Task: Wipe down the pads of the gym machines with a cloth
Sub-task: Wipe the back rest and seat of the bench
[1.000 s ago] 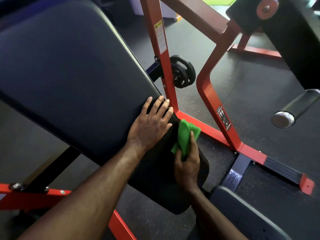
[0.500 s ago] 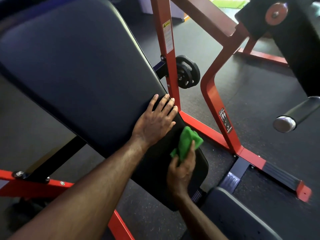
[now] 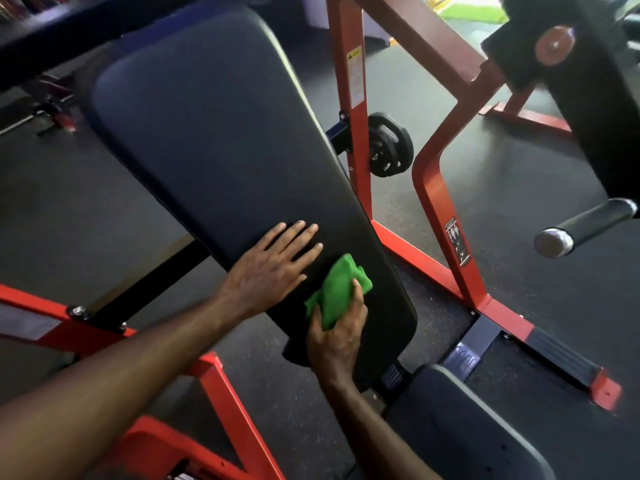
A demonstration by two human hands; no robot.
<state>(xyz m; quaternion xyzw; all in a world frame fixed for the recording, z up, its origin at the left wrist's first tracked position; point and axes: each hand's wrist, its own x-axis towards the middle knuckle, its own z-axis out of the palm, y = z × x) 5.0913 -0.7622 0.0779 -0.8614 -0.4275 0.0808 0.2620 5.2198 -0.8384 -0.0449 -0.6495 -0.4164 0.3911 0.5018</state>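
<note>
Now: right hand (image 3: 334,336) clenched round green cloth (image 3: 337,292), rubbing back pad (image 3: 214,140) near lower right edge. Left hand (image 3: 268,268) flat, splayed, holding nothing. Upper pad, seat pad (image 3: 460,427) seemingly still ahead.

place: gym | signs: red machine frame (image 3: 429,174), padded bench (image 3: 221,133), weight plates (image 3: 389,143), rubber floor (image 3: 519,188)
</note>
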